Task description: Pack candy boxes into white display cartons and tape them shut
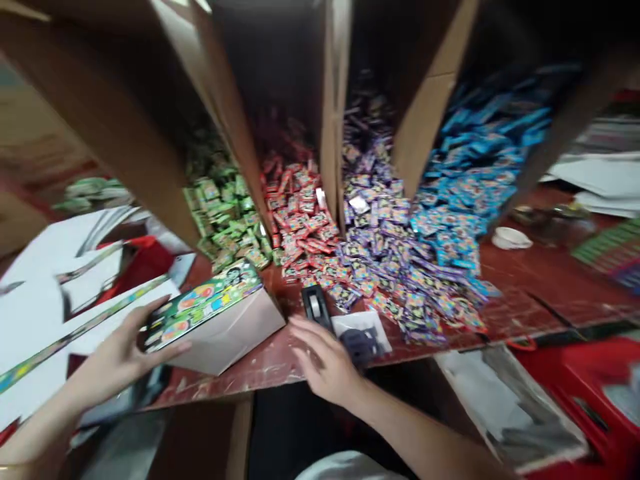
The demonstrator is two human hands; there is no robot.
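My left hand has its thumb and fingers around the left end of a printed green cardboard box, whose plain whitish side faces me. The box is tilted on the red table. Near its right end is my right hand, its fingers apart and nothing held in them. Just beyond those fingers sits a black tape dispenser, partly covered by the hand. A clear plastic bag with something dark on it lies to the right of the dispenser.
Cardboard dividers separate piles of small green packets, red packets, purple packets and blue packets. Flat white printed sheets lie at the left. A white tape roll is at the right, above a red container.
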